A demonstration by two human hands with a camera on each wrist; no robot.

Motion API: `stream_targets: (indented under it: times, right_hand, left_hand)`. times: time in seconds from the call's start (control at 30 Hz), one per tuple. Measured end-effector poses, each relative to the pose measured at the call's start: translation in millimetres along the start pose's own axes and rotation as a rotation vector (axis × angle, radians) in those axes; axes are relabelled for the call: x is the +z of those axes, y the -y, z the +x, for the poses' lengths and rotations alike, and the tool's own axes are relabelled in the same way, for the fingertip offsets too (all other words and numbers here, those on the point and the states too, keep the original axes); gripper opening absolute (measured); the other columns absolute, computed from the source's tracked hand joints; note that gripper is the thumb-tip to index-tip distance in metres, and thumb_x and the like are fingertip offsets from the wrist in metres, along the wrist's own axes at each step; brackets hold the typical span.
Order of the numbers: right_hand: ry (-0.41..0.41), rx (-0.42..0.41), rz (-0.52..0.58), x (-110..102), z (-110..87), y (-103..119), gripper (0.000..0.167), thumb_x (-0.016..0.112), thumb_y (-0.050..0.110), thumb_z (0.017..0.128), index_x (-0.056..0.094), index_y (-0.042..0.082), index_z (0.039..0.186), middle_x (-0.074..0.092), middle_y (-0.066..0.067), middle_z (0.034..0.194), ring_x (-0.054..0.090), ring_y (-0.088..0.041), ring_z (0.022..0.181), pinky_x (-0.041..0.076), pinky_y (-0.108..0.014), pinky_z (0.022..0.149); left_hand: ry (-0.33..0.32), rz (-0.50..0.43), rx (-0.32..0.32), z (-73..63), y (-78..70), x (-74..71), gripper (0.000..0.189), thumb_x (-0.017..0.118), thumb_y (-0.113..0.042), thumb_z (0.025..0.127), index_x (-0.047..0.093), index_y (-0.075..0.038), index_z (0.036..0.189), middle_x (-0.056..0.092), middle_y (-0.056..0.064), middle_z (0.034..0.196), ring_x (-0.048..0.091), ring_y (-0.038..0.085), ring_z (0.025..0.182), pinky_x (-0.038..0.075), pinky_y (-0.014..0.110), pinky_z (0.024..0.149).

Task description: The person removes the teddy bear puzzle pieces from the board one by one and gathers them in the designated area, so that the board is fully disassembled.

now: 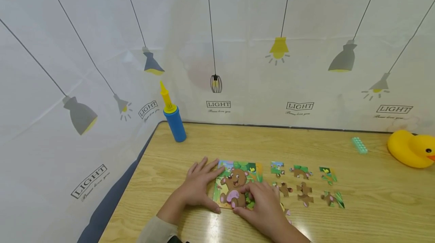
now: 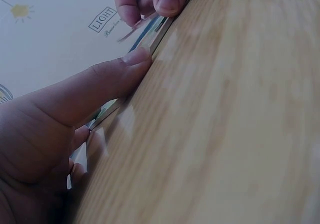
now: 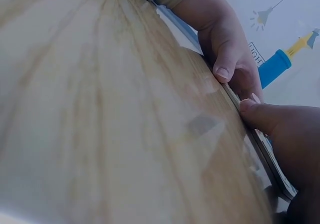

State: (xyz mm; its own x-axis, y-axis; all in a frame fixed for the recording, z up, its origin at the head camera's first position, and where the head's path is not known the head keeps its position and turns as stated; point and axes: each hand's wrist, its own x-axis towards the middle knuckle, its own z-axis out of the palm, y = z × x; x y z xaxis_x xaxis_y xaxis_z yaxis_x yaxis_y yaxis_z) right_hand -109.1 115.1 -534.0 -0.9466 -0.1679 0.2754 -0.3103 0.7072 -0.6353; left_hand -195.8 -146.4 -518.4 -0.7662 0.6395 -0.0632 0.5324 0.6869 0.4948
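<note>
A bear jigsaw puzzle board (image 1: 226, 176) lies flat on the wooden table. My left hand (image 1: 201, 185) rests along its left side, fingers spread and straight, with the thumb (image 2: 135, 58) at the near edge. Over the lower part of the board, my right hand (image 1: 265, 207) pinches a puzzle piece (image 1: 233, 195) with pink and brown on it between thumb and forefinger. In the left wrist view a thin tilted edge of that piece shows beneath the right fingers. My right palm hides the board's lower right corner.
Several loose puzzle pieces (image 1: 304, 193) lie right of the board, one partly behind my right hand. A blue and yellow hand pump (image 1: 175, 124) stands at the back left. A mint toy brick (image 1: 359, 145) and a yellow rubber duck (image 1: 408, 148) sit at the back right.
</note>
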Motion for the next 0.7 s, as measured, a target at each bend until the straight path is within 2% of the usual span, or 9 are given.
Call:
stream_targets:
  times: [0.07,0.13,0.2,0.3,0.43,0.53,0.63,0.7]
  right_hand:
    - [-0.019,-0.020,0.007,0,-0.6,-1,0.046,0.101,0.044,0.071,0.073,0.032,0.106,0.045,0.019,0.078,0.038,-0.006,0.081,0.033,-0.059,0.093]
    - [-0.042,-0.048,-0.004,0,-1.1,-2,0.048,0.102,0.044,0.069,0.073,0.031,0.106,0.045,0.018,0.078,0.037,-0.006,0.082,0.030,-0.047,0.084]
    - [-0.073,-0.085,-0.025,0,-1.4,-3,0.050,0.102,0.044,0.068,0.073,0.030,0.105,0.046,0.018,0.078,0.037,-0.005,0.082,0.027,-0.042,0.080]
    - [-0.139,-0.153,-0.059,1,-1.6,-2,0.052,0.103,0.044,0.066,0.072,0.029,0.105,0.045,0.019,0.077,0.038,-0.003,0.084,0.028,-0.041,0.083]
    - [-0.198,-0.232,-0.033,0,-3.1,-1,0.053,0.103,0.041,0.066,0.072,0.025,0.106,0.046,0.016,0.078,0.039,-0.002,0.085,0.027,-0.043,0.085]
    - [-0.200,-0.280,0.018,-2,-7.2,-3,0.054,0.102,0.039,0.068,0.072,0.022,0.108,0.048,0.016,0.081,0.039,-0.003,0.085,0.028,-0.047,0.089]
    - [-0.186,-0.283,0.028,-8,-15.6,-8,0.052,0.101,0.041,0.069,0.071,0.025,0.108,0.048,0.019,0.085,0.040,-0.002,0.086,0.029,-0.053,0.092]
    - [-0.181,-0.269,0.021,-14,-23.2,-15,0.051,0.101,0.042,0.068,0.071,0.027,0.107,0.046,0.021,0.086,0.040,-0.001,0.086,0.028,-0.052,0.090]
  left_hand:
    - [0.001,-0.002,0.001,0.1,0.1,0.1,0.130,0.097,-0.068,0.059,0.040,-0.023,0.167,0.020,0.004,0.178,0.004,0.045,0.162,0.002,0.068,0.125]
    - [0.004,-0.004,0.001,0.2,0.0,-0.1,0.130,0.097,-0.068,0.059,0.040,-0.023,0.167,0.020,0.004,0.178,0.004,0.045,0.162,0.002,0.068,0.125]
    - [0.005,-0.003,0.002,0.5,0.4,-0.1,0.130,0.097,-0.068,0.059,0.040,-0.023,0.167,0.020,0.005,0.178,0.004,0.045,0.162,0.002,0.068,0.125]
    - [0.006,-0.004,0.000,-0.8,2.5,-0.3,0.130,0.097,-0.068,0.059,0.040,-0.023,0.168,0.020,0.004,0.178,0.003,0.045,0.162,0.002,0.068,0.125]
    - [0.003,0.004,0.000,-1.4,5.5,0.0,0.130,0.096,-0.069,0.060,0.039,-0.024,0.168,0.020,0.004,0.178,0.003,0.045,0.162,0.002,0.068,0.125]
    - [-0.003,0.017,0.002,-1.0,7.1,1.2,0.130,0.096,-0.070,0.060,0.039,-0.024,0.168,0.020,0.004,0.178,0.004,0.044,0.162,0.002,0.068,0.125]
    - [-0.005,0.015,0.009,0.4,7.4,3.1,0.130,0.095,-0.070,0.060,0.039,-0.025,0.168,0.020,0.003,0.178,0.003,0.044,0.162,0.002,0.067,0.125]
    - [-0.003,0.009,0.011,1.3,7.0,4.3,0.131,0.095,-0.071,0.060,0.038,-0.026,0.168,0.019,0.003,0.178,0.003,0.043,0.162,0.001,0.067,0.125]
